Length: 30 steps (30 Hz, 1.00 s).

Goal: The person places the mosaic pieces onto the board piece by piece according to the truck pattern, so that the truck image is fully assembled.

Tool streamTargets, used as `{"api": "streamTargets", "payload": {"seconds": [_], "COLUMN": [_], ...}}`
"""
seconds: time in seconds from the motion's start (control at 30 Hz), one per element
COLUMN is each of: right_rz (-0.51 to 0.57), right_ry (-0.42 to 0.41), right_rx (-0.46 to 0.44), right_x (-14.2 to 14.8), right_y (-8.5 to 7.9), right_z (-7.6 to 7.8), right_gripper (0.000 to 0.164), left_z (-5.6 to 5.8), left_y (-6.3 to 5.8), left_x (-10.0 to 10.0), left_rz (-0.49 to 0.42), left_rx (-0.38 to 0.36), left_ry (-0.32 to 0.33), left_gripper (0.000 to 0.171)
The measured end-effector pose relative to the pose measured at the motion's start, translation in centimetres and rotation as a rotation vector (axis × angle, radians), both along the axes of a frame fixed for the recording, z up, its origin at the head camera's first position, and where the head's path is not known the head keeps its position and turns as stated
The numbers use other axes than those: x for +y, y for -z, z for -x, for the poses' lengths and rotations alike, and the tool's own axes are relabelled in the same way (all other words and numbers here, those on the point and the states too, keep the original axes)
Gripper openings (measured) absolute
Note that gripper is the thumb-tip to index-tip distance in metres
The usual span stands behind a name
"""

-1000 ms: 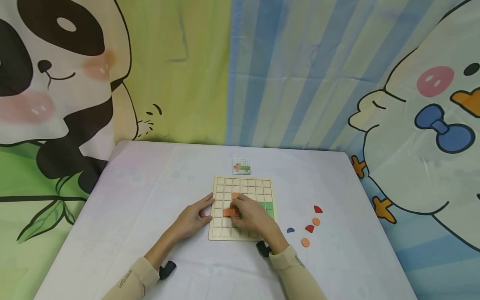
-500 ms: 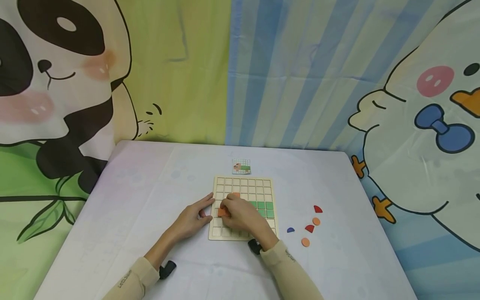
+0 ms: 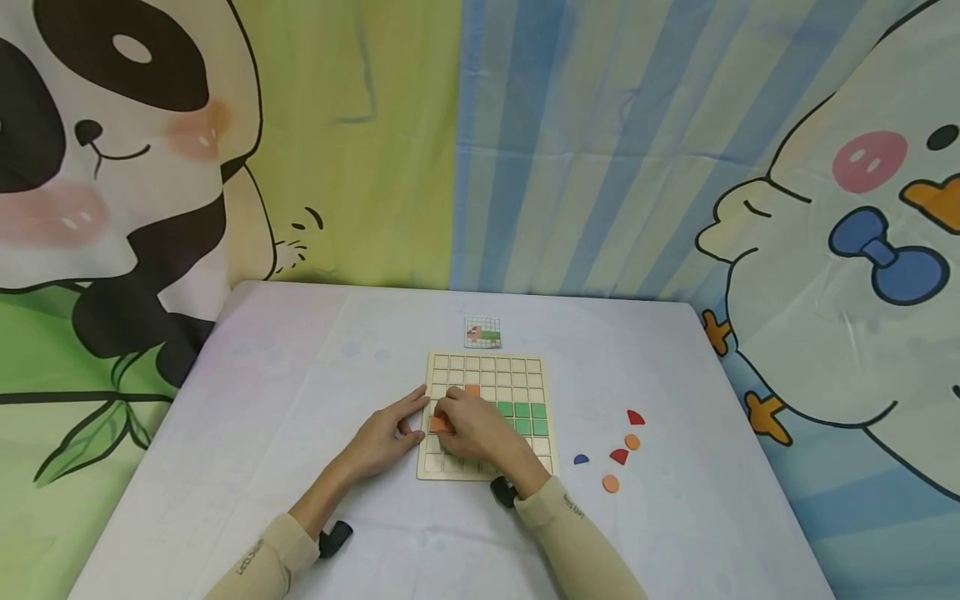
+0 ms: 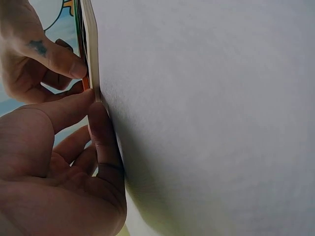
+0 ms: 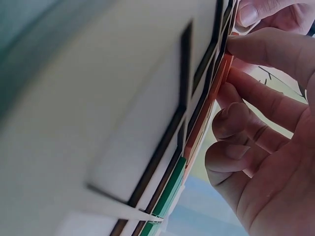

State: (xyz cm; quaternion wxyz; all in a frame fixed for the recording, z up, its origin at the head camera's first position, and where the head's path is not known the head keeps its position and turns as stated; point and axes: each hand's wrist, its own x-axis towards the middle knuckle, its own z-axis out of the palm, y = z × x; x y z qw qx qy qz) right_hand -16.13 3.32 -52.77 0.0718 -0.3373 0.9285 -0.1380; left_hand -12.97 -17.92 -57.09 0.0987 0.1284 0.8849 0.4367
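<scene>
A pale wooden grid board (image 3: 487,364) lies on the table, with an orange square tile (image 3: 472,390) in one cell and several green tiles (image 3: 522,410) on its right side. My left hand (image 3: 382,442) touches the board's left edge with thumb and fingers spread, and the left wrist view shows these fingertips against the edge (image 4: 91,49). My right hand (image 3: 483,429) is over the board's left half, pinching an orange tile (image 3: 437,425) near the left column. In the right wrist view, thumb and finger meet at the orange piece (image 5: 224,71). Cells beneath the right hand are hidden.
A small pattern card (image 3: 483,332) lies behind the board. To the right are orange discs (image 3: 611,483), red wedge pieces (image 3: 636,417) and a blue half-round piece (image 3: 581,459). A patterned curtain (image 3: 570,150) hangs behind the table.
My right hand has moved left across the board with the orange tile, uncovering more green tiles. My left hand has stayed at the board's left edge.
</scene>
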Motion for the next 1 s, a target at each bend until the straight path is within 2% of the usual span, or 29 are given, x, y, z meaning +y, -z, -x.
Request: {"api": "streamTargets", "payload": {"seconds": [0.23,0.7,1.0], "right_rz": [-0.007,0.023,0.116], "right_ry": [-0.003,-0.002,0.023], "right_rx": [0.014,-0.016,0.012], "right_x": [0.0,0.0,2.3], "right_y": [0.0,0.0,-0.2], "right_z": [0.0,0.0,-0.1], "right_gripper": [0.027,0.025,0.023], "left_z": [0.0,0.0,0.0], "left_y": [0.0,-0.1,-0.1], "left_x": [0.1,0.0,0.1], "left_rz": [0.0,0.0,-0.001], "left_rx": [0.007,-0.004,-0.019], "left_ry": [0.0,-0.005,-0.017], "left_gripper": [0.065,0.065,0.065]}}
